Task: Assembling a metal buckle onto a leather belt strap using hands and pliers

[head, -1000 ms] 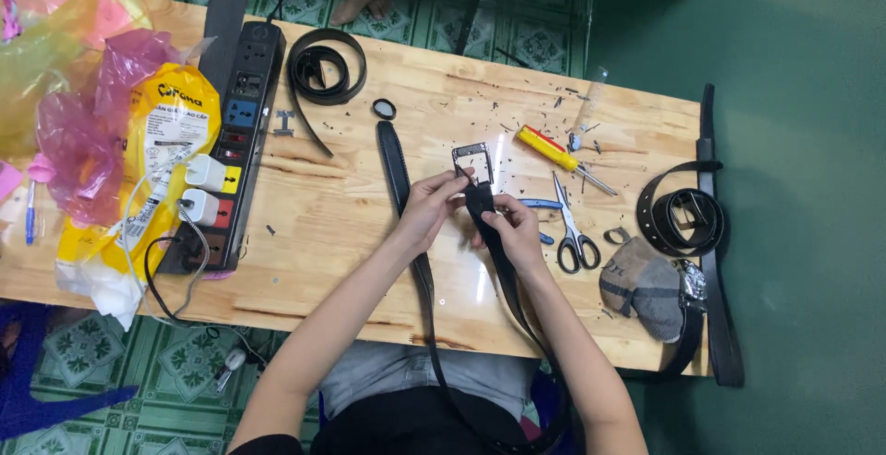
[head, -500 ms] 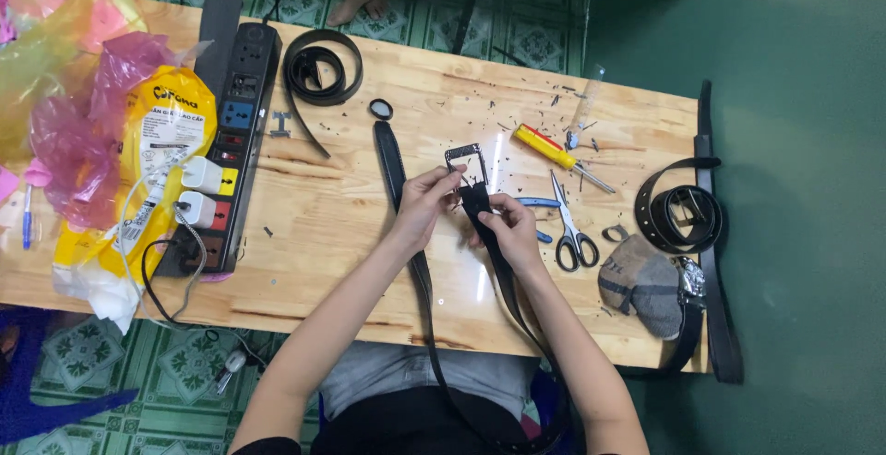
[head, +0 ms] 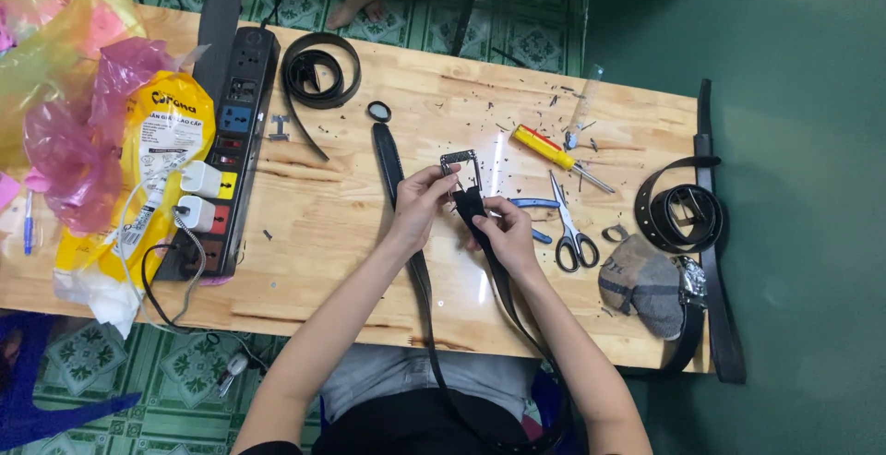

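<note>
My left hand (head: 425, 198) pinches a silver rectangular belt buckle (head: 459, 167) just above the wooden table (head: 341, 224). My right hand (head: 505, 231) grips the end of a black belt (head: 471, 204) right below the buckle, its strap running down over the table's near edge toward my lap. A second black strap (head: 388, 155) lies flat on the table under my left hand, with a small black ring (head: 378, 111) at its far tip.
Scissors (head: 570, 233), blue-handled pliers (head: 528, 206) and a yellow-and-red screwdriver (head: 550, 152) lie right of my hands. Coiled black belts (head: 318, 69) (head: 681, 217) sit far left and right. A black power strip (head: 226, 155) with white chargers, plastic bags (head: 83, 132) and a grey pouch (head: 642, 281).
Both hands have shifted slightly with the buckle and belt end, staying close together. Nothing else on the table moved.
</note>
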